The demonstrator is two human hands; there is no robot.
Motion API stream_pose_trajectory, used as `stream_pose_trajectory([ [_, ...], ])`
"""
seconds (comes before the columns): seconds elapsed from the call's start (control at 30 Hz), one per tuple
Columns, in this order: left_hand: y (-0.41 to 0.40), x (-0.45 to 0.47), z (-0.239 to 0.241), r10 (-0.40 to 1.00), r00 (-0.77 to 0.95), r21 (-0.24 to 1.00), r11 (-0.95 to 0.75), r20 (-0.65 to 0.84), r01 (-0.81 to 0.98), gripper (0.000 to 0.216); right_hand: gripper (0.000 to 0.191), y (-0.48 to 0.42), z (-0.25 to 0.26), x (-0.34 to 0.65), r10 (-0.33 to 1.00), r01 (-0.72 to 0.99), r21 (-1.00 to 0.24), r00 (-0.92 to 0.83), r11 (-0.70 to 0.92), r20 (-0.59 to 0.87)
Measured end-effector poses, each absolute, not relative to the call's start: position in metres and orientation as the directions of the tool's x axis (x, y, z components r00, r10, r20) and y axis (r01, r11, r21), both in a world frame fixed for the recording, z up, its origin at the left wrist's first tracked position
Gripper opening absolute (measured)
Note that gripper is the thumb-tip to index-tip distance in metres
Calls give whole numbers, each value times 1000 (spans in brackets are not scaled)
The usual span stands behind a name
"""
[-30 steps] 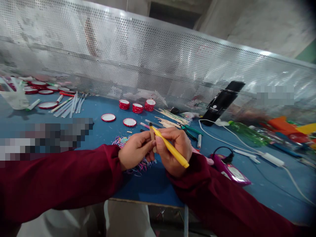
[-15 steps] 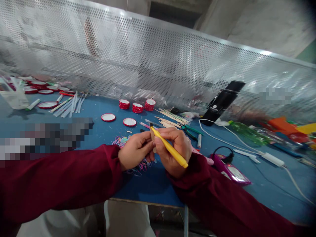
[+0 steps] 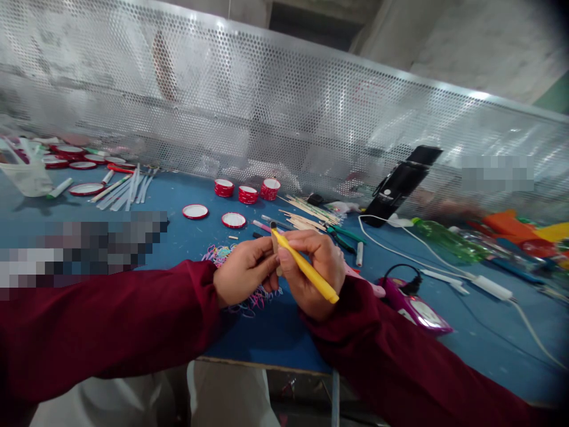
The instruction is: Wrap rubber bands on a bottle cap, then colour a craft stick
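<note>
My left hand (image 3: 243,270) is closed, pinching a short, flat wooden stick (image 3: 275,242) that stands upright with a dark upper end. Fingers cover much of the stick. In my right hand (image 3: 319,254) is a slim yellow pen (image 3: 309,268), its tip against or very close to the top of the stick and its rear end slanting down to the right. The fingertips of both hands meet around the stick. Beneath the hands lies a tangled heap of thin coloured rubber bands (image 3: 256,302), partly hidden by my left hand.
Red-rimmed lids (image 3: 195,212) and small red tape-like rolls (image 3: 248,194) stand behind the hands. Further right are loose wooden sticks (image 3: 306,207), green-handled pliers (image 3: 342,237), a black bottle (image 3: 395,187), a purple device (image 3: 420,311) and a white cable (image 3: 489,286). Glue sticks (image 3: 120,193) lie left.
</note>
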State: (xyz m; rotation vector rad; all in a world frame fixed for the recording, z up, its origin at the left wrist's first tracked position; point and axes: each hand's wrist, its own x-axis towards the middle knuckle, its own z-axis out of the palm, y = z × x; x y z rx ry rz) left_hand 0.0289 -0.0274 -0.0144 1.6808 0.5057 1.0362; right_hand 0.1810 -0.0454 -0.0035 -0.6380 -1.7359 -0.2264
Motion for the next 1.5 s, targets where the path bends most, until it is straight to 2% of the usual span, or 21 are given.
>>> stream_pose_trajectory([
  [0.17,-27,29,-14,754,539,924,-347,376,-159,33,19,-43,-6,180,291,523,-212,-73,826,954],
  [0.43,-27,29,-16,746,536,916,-368,395,-162,35,17,-46,-4,181,297,532,-182,-137,827,945],
  [0.63,-27,29,-15,760,534,926,-347,371,-148,35,19,-44,-6,180,321,500,-248,-64,830,945],
  [0.9,-27,29,-16,752,540,923,-349,379,-161,36,18,-46,-4,180,305,522,-202,-119,829,945],
  [1.07,-27,29,-14,765,537,933,-323,357,-159,36,17,-44,-5,179,309,528,-229,-66,818,949],
  [1.33,-28,28,-13,758,531,924,-339,378,-176,37,15,-45,-4,180,314,523,-208,-122,827,942],
  [1.5,-27,29,-13,770,532,935,-315,354,-166,35,16,-44,-5,180,324,525,-239,-75,817,943],
])
